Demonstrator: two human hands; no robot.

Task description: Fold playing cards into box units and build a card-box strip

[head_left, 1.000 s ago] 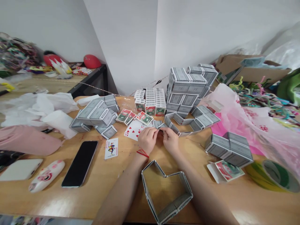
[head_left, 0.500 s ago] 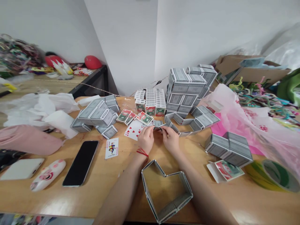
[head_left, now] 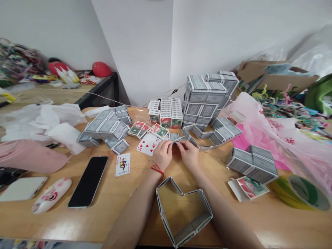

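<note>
My left hand [head_left: 163, 154] and my right hand [head_left: 188, 154] meet at the middle of the table, fingers closed in a pinch. Between the fingertips is a playing card [head_left: 174, 143], bent and mostly hidden by the fingers. A heart-shaped frame of folded playing cards [head_left: 166, 215] stands between my forearms. Face-up heart cards [head_left: 146, 144] lie just beyond my left hand, and a joker card [head_left: 122, 164] lies farther left. Close past my right hand is another folded-card frame [head_left: 220, 137] in grey card backs.
Stacked card blocks [head_left: 202, 91] rise at the back right; more blocks [head_left: 105, 124] stand left. Card boxes [head_left: 166, 112] are lined up behind. A phone [head_left: 88, 182] lies left. Card blocks [head_left: 252, 162], an opened card box [head_left: 251, 187] and a tape roll [head_left: 298, 193] are at right.
Both hands stay almost in place. The fingertips have drawn closer together around the bent card, and less of its dark edge shows. The surroundings are unchanged apart from a slight view shift.
</note>
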